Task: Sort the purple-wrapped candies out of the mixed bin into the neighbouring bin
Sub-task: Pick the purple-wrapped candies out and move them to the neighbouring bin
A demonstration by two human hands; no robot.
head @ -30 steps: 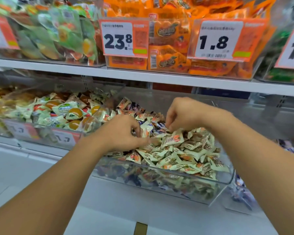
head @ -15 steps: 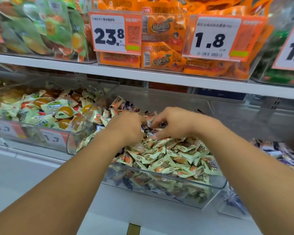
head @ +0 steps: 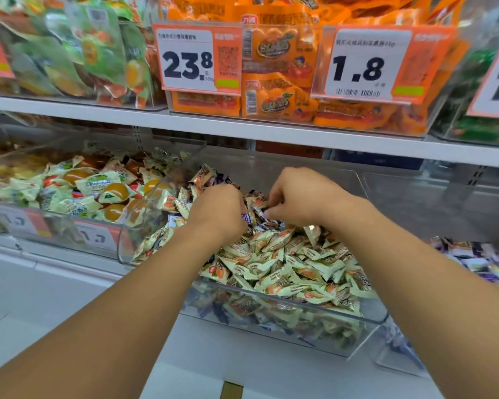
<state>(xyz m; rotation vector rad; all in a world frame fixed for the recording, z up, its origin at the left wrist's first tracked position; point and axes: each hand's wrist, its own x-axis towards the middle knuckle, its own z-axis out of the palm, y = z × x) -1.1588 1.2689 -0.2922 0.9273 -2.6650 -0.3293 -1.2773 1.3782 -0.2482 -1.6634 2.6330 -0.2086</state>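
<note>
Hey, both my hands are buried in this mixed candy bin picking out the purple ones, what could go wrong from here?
1. The pale green candies are heaped near the mixed bin front rim; digging could push some over the edge.
2. The purple-wrapped candies lie among look-alike wrappers under the left hand and right hand, so a wrong one may get grabbed.
3. The neighbouring bin sits right; the carry crosses a gap where candy could drop.
</note>
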